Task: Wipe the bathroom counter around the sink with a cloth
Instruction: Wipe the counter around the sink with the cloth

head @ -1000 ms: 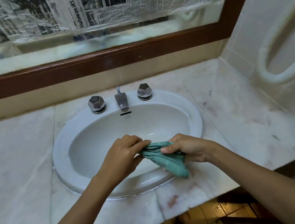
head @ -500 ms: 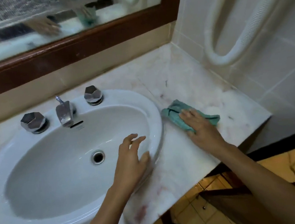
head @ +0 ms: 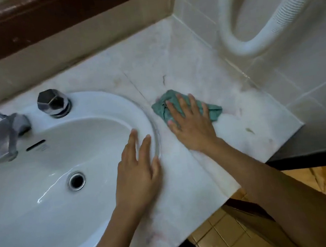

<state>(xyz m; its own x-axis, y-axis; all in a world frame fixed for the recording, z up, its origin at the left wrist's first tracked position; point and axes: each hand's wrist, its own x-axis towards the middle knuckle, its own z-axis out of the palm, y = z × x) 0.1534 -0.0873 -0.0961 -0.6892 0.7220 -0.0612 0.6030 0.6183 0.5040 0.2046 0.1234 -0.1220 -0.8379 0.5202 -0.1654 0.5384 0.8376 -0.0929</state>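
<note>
Teal woven cloth (head: 162,108) lies on the pale marble counter (head: 249,116), just right of the white ceramic sink rim (head: 114,102). It is pinned under the right hand (head: 191,124), whose straight, spread fingers press it flat. The cloth's long axis runs from the rim toward the tiled side wall. A dark streak (head: 164,80) lies beyond the fingertips, toward the back corner. The left hand (head: 137,173), fingers extended, rests on the rim and holds nothing. Half a second earlier the cloth was in nearly the same spot, while the left hand was over the basin.

Glossy ceramic sink (head: 102,102), veined marble counter (head: 245,117), chrome faucet (head: 5,136)
</note>
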